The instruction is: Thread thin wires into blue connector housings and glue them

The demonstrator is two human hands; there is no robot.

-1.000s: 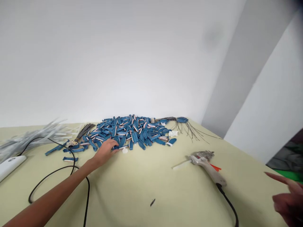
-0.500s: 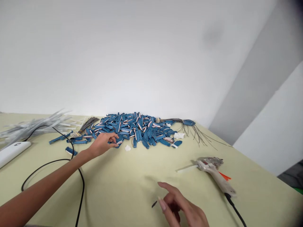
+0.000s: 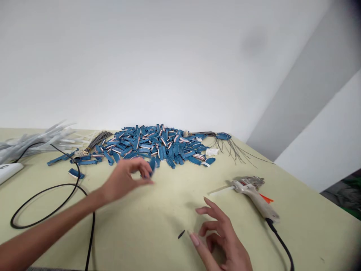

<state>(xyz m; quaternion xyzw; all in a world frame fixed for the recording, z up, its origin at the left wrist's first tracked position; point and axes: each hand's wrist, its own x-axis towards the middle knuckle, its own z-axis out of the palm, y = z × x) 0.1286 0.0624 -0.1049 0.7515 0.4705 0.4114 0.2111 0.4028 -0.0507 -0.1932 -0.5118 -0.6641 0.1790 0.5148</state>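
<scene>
My left hand (image 3: pixel 124 180) is closed on a small blue petal-shaped piece (image 3: pixel 152 165), pinched at the fingertips just in front of the pile. Fingers cover part of that piece. Behind it spreads a heap of similar blue pieces (image 3: pixel 169 143), many with white or pinkish edges. My right hand (image 3: pixel 220 233) hovers over the near part of the table, fingers curved and apart, with nothing in them. A tiny dark sliver (image 3: pixel 181 234) lies just left of its thumb. To the right of this hand rests a hot glue gun (image 3: pixel 255 197) with a white glue stick protruding.
Translucent white sticks (image 3: pixel 47 139) lie at the far left, near a white device (image 3: pixel 8 171). A black cable (image 3: pixel 42 190) loops across the left side. Bundles of thin dark wires (image 3: pixel 98 140) flank the pile. A white scrap (image 3: pixel 212 151) lies at its right.
My left hand has drawn back from the pile, rightward and nearer, with a blue piece in its fingers. My right hand has risen slightly and its fingers have spread. The view has shifted a little.
</scene>
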